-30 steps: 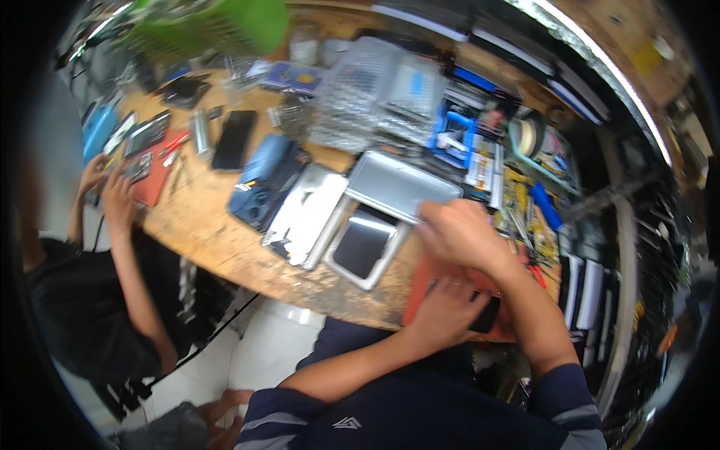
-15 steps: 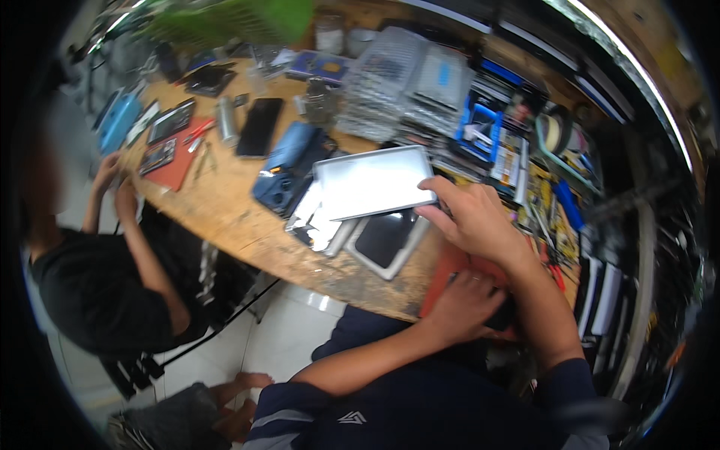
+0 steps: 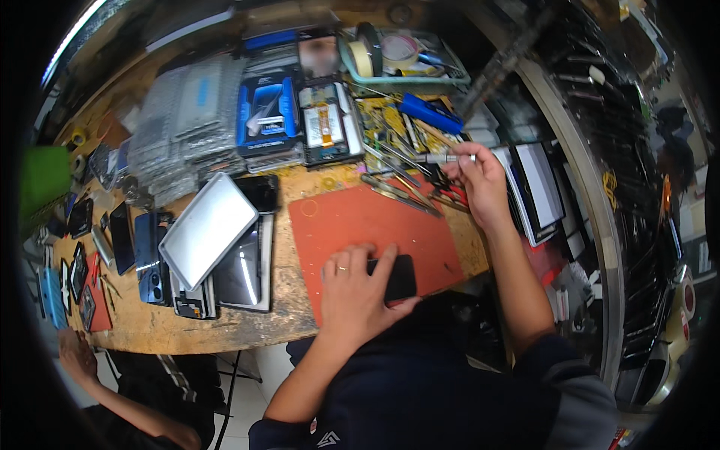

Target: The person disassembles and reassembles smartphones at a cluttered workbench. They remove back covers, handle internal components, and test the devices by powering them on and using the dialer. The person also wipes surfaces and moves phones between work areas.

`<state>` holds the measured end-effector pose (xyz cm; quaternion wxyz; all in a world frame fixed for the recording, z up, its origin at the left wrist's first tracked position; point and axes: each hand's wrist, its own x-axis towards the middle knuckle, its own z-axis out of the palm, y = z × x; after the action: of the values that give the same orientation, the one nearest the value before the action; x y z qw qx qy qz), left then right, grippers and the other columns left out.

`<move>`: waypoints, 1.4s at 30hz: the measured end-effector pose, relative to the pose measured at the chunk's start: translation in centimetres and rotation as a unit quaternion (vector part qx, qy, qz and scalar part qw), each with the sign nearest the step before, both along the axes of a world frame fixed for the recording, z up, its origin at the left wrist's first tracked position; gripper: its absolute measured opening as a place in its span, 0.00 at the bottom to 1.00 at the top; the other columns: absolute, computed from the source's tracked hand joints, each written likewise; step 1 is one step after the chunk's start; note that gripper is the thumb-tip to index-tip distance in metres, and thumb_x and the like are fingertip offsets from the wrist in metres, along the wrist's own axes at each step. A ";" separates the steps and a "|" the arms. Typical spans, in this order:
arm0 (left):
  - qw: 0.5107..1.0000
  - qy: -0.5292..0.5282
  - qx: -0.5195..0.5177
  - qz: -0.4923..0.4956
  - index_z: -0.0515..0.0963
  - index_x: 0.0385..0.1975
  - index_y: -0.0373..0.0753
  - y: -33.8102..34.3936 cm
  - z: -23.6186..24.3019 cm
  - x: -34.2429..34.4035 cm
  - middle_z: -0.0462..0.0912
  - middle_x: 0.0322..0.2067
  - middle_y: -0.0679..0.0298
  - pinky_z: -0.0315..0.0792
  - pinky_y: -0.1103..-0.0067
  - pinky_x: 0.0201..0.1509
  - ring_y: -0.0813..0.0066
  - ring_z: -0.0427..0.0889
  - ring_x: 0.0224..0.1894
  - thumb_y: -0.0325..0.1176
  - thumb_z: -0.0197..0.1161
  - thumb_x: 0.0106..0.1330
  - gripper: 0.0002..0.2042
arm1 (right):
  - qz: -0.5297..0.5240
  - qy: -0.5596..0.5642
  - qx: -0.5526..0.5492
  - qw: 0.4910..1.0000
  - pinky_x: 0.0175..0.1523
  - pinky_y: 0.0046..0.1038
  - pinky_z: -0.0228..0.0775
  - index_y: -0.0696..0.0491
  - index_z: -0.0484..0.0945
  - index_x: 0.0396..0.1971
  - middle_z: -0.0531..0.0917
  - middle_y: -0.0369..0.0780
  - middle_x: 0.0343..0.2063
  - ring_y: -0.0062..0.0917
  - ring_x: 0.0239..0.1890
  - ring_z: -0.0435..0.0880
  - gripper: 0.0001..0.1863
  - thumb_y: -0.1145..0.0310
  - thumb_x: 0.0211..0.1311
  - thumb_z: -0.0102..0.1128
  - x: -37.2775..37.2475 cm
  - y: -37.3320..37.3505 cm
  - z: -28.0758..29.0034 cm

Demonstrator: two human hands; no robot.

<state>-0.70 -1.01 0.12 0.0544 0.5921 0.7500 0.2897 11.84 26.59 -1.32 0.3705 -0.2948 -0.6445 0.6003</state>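
Note:
On the orange-red mat (image 3: 337,217), my left hand (image 3: 351,289) grips a black phone (image 3: 401,279) lying flat near the table's front edge. Its index finger and thumb curve along the phone, and a ring shows on one finger. Further right, my right hand (image 3: 480,187) is raised by the tools, pinching a slim silver screwdriver-like tool (image 3: 450,158). The exact tip of that tool is hard to make out. Left of the mat, a shallow silver tray (image 3: 210,229) rests tilted across several phones and a boxed phone or screen (image 3: 244,270).
Bubble-wrapped packs (image 3: 195,112) stand stacked at the back left, beside a blue box (image 3: 266,116) and an opened device (image 3: 326,120). Tweezers and pliers (image 3: 450,196) lie beyond the mat. A bin with tape rolls (image 3: 405,56) stands behind. Another person's hand (image 3: 77,356) is at far left.
My right hand has let go of the silver tray, now lying on the phones, and has moved right to take the slim tool. My view has turned right.

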 end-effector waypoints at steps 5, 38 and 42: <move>0.987 -0.101 0.128 -0.010 0.75 0.62 0.38 0.1 1.5 -0.2 0.74 0.51 0.53 0.69 0.61 0.59 0.53 0.74 0.55 0.48 0.84 0.47 0.42 | -0.031 -0.163 0.354 0.921 0.69 0.30 0.69 0.57 0.82 0.54 0.82 0.45 0.60 0.33 0.63 0.82 0.15 0.81 0.70 0.55 0.2 3.1 0.0; 0.915 -0.075 0.222 0.329 0.73 0.60 0.35 -22.4 8.5 -16.0 0.76 0.53 0.50 0.71 0.63 0.61 0.54 0.77 0.55 0.40 0.78 0.55 0.33 | 0.062 -0.150 0.466 0.870 0.55 0.36 0.75 0.60 0.83 0.39 0.84 0.45 0.43 0.40 0.48 0.84 0.07 0.74 0.64 0.69 -0.5 2.2 1.5; 0.899 -0.053 0.160 0.404 0.73 0.60 0.35 -27.8 8.1 -20.4 0.76 0.53 0.50 0.71 0.63 0.61 0.53 0.77 0.56 0.39 0.77 0.55 0.33 | 0.039 -0.142 0.469 0.871 0.54 0.33 0.77 0.61 0.83 0.39 0.85 0.45 0.42 0.37 0.47 0.86 0.07 0.75 0.65 0.68 0.0 1.4 1.3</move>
<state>-21.13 -28.84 8.19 -0.1235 0.2231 0.8641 0.4339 11.80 28.01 -0.03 0.3459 -0.1431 -0.9070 0.1928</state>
